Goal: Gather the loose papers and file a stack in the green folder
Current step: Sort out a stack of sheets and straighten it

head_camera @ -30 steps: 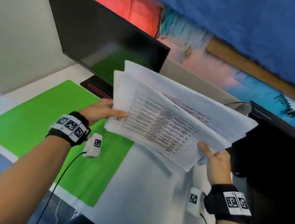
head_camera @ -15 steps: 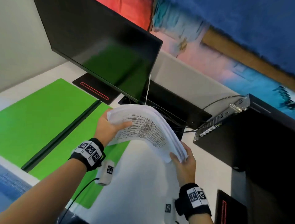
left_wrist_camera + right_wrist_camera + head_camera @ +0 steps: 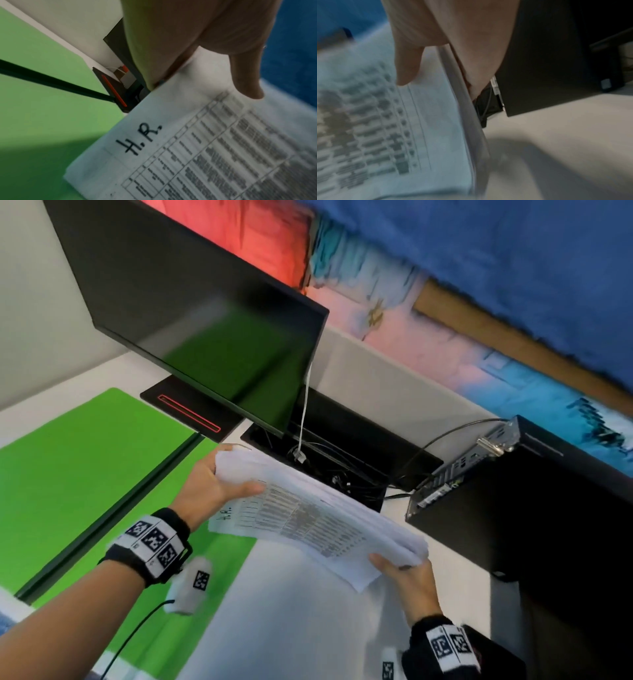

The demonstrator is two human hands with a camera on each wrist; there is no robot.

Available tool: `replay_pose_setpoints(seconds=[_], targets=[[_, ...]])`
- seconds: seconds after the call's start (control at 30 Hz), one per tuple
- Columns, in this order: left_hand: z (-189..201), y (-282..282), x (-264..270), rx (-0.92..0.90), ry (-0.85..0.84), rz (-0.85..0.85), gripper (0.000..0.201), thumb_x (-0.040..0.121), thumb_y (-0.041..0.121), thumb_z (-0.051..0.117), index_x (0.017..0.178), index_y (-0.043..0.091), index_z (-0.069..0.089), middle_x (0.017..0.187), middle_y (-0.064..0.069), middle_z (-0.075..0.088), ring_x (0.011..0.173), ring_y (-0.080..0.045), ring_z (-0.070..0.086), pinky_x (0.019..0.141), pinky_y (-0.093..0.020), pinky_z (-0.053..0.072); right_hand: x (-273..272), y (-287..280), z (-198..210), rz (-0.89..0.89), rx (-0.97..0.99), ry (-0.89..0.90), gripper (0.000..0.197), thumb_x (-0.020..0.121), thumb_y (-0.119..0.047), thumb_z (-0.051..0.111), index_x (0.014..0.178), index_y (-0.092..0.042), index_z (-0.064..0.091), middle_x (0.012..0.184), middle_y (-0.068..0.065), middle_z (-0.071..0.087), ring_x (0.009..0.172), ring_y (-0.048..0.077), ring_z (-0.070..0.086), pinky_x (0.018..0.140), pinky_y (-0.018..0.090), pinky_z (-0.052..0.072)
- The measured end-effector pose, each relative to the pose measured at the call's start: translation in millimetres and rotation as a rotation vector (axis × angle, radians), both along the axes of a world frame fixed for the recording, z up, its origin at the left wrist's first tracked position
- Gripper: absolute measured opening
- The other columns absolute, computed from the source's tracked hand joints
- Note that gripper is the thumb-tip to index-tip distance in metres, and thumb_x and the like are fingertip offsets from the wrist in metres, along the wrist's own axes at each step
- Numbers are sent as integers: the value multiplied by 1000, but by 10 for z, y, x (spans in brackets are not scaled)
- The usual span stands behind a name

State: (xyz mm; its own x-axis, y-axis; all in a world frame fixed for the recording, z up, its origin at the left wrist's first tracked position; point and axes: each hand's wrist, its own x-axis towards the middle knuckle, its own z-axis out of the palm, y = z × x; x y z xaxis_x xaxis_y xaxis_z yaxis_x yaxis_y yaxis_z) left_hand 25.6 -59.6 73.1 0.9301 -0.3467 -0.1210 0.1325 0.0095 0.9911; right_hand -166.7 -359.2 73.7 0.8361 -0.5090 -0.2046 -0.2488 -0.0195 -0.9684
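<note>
A stack of white papers (image 3: 308, 515) with a printed table hangs in the air above the desk, held at both ends. My left hand (image 3: 219, 484) grips its left edge, thumb on top near the handwritten "H.R." (image 3: 139, 139). The stack's right end is gripped by my right hand (image 3: 404, 573), thumb on the top sheet (image 3: 412, 121). The green folder (image 3: 85, 474) lies open and flat on the desk at the left, a dark spine down its middle. Part of the folder's right half sits under the stack's left end.
A black monitor (image 3: 205, 313) stands behind the folder on a base with a red line (image 3: 188, 412). A black cable tray (image 3: 342, 460) lies behind the papers. A black computer case (image 3: 531, 508) stands at the right. White desk (image 3: 291, 611) shows below the papers.
The spread sheets have been drawn together into one squared stack. The stack was brought down and bowed, and now lies flatter between both hands, close above the desk.
</note>
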Motion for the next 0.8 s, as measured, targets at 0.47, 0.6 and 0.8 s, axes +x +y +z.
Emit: replay_pose_setpoints(seconds=[0.47,0.6,0.8], targets=[[1,-128,39,-23,10,117,56,66,-13,81,113,-1,54,100,-5,70,78,-6,72,62,-17,58,114,246,-49,-191,-21,-59,54,74,5,78,121,-18,64,108,-2,73,94,5,71,76,22,58],[-57,-96,108,43,114,43,59,67,-11,80,119,7,60,108,-7,74,91,-14,74,79,-33,59,87,109,-139,-219,51,44,55,77,18,61,115,-20,66,109,10,71,107,30,64,101,46,48],[-48,-368,121,87,159,39,50,62,-10,82,109,2,71,107,-12,77,98,-28,72,95,-51,54,272,96,-124,-250,85,124,47,77,13,61,120,-7,59,101,9,66,86,19,59,69,27,46]])
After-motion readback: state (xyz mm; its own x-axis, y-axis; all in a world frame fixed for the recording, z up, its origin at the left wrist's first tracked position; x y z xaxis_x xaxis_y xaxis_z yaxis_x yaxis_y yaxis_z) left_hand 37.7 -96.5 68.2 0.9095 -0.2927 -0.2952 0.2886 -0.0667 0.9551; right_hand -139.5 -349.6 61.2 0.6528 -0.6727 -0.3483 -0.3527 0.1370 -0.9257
